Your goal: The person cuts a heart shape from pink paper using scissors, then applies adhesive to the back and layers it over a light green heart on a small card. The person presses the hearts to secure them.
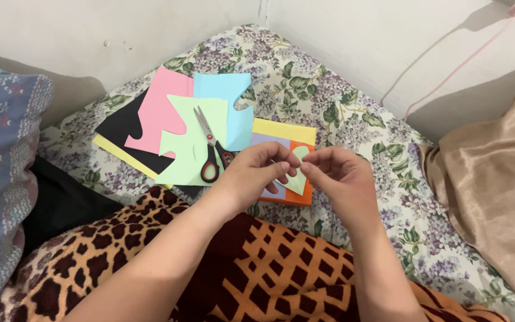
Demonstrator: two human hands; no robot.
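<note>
My left hand [257, 170] and my right hand [338, 173] meet above the bed, both pinching a small pale green paper cutout [298, 179] between fingertips. Under the hands lies a stack of orange, lilac and yellow paper sheets [281, 132]. To the left, red-and-black-handled scissors [211, 149] rest on a light green sheet [183, 143] with cut-out notches. That sheet overlaps pink [156, 110], light blue [230, 98], black [120, 122] and yellow sheets.
A floral bedsheet [329, 107] covers the bed in a wall corner. An animal-print blanket [257, 268] lies over my lap. A patterned blue pillow [1, 167] sits at left, a tan satin pillow [496, 179] at right. A pink cord [460, 62] hangs on the wall.
</note>
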